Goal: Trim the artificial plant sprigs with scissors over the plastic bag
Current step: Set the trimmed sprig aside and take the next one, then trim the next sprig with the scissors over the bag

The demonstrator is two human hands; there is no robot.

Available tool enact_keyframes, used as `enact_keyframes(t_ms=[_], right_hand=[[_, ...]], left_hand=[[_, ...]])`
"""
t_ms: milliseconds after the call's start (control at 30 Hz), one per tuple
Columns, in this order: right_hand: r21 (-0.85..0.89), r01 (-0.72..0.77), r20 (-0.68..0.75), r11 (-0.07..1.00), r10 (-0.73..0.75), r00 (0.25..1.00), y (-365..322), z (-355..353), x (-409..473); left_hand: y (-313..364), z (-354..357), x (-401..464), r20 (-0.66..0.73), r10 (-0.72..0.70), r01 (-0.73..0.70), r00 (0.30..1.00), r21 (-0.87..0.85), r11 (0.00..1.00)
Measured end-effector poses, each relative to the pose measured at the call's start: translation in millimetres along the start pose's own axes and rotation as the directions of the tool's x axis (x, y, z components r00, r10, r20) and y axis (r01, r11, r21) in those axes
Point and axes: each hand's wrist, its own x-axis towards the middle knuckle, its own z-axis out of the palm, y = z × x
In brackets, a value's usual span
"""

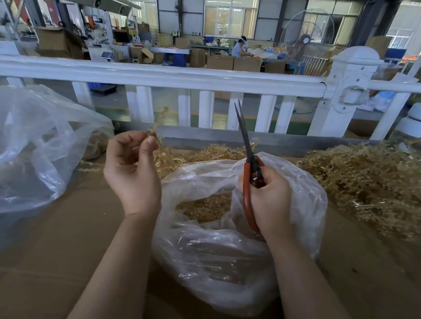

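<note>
Clippings already fill the bottom of the plastic bag nearest me. Above it my right hand grips the scissors, blades barely parted. My left hand pinches one sprig, still uncut. Far right, a big pile waits, so I judge much remains.

The right hand covers most of the orange handles of the scissors, so the finger loops stay unseen. Inside the left grip, the sprig loses its lower stem behind thumb and fingers. Left of that grip, a second plastic bag is cut by the frame edge. Right of the scissor grip, the sprig pile runs off-frame. Both forearms leave at the bottom edge.
</note>
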Motion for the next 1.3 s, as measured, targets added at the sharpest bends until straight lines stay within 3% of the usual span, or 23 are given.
enact_keyframes(t_ms=[67, 133, 200, 267, 333, 500, 533, 600, 667, 733, 800, 833, 900, 967, 1100, 1300], right_hand=[[0.034, -0.019, 0.045, 0.999, 0.018, 0.999, -1.8, -0.5, 1.0], [0.119, -0.046, 0.118, 0.992, 0.032, 0.993, -5.0, -1.3, 0.8], [0.204, -0.069, 0.183, 0.977, 0.031, 0.983, -8.3, -2.3, -0.1], [0.27, -0.088, 0.214, 0.959, 0.029, 0.976, -10.4, -3.2, -1.2], [0.319, -0.122, 0.219, 0.94, 0.052, 0.974, -10.3, -3.2, -1.1], [0.381, -0.269, 0.28, 0.885, 0.167, 0.945, -8.3, -1.6, 3.6], [0.359, -0.284, 0.282, 0.889, 0.186, 0.941, -7.2, -1.4, 4.5], [0.363, -0.289, 0.293, 0.886, 0.185, 0.938, -6.5, -2.4, 4.8], [0.371, -0.285, 0.276, 0.884, 0.188, 0.943, -5.8, -3.9, 5.0], [0.417, -0.301, 0.263, 0.858, 0.204, 0.943, -5.4, -5.4, 5.4], [0.495, -0.291, 0.271, 0.819, 0.173, 0.947, -3.8, -8.2, 6.4], [0.532, -0.281, 0.284, 0.799, 0.144, 0.948, -3.3, -10.1, 6.5], [0.603, -0.265, 0.307, 0.753, 0.088, 0.948, -3.4, -13.5, 6.2], [0.641, -0.256, 0.317, 0.724, 0.054, 0.947, -4.3, -15.1, 5.4], [0.668, -0.248, 0.316, 0.702, 0.034, 0.948, -7.2, -14.0, 4.6], [0.734, -0.303, 0.348, 0.608, 0.047, 0.936, -9.8, -16.4, 5.1]], left_hand=[[1.5, 1.2, -2.9, 0.08, 0.053, -0.055, 0.995, 0.032, 0.998], [2.4, 3.4, -9.1, 0.266, 0.125, -0.174, 0.956, 0.17, 0.97], [1.1, 7.6, -16.5, 0.496, 0.196, -0.367, 0.846, 0.275, 0.889], [-1.7, 12.4, -24.1, 0.658, 0.273, -0.543, 0.702, 0.246, 0.803], [-3.3, 15.3, -29.5, 0.721, 0.315, -0.607, 0.617, 0.181, 0.774], [-1.8, 19.7, -38.4, 0.828, 0.261, -0.614, 0.496, 0.122, 0.78], [-1.2, 20.5, -39.4, 0.839, 0.222, -0.598, 0.497, 0.145, 0.788], [-1.3, 20.3, -39.8, 0.815, 0.079, -0.478, 0.575, 0.255, 0.841], [0.7, 16.7, -38.0, 0.728, -0.102, -0.22, 0.678, 0.332, 0.917], [0.1, 12.5, -33.8, 0.609, -0.193, -0.033, 0.77, 0.341, 0.94], [-3.4, 8.2, -27.5, 0.512, -0.233, -0.02, 0.827, 0.441, 0.897], [-5.9, 6.6, -24.8, 0.505, -0.285, -0.033, 0.815, 0.53, 0.847], [-9.3, 4.5, -21.3, 0.517, -0.476, -0.008, 0.712, 0.683, 0.73], [-12.2, 4.4, -21.5, 0.496, -0.592, 0.066, 0.635, 0.729, 0.681], [-13.5, 4.6, -25.8, 0.464, -0.564, 0.203, 0.683, 0.622, 0.756], [-11.9, 4.2, -18.9, 0.193, -0.383, 0.299, 0.903, 0.358, 0.885]])
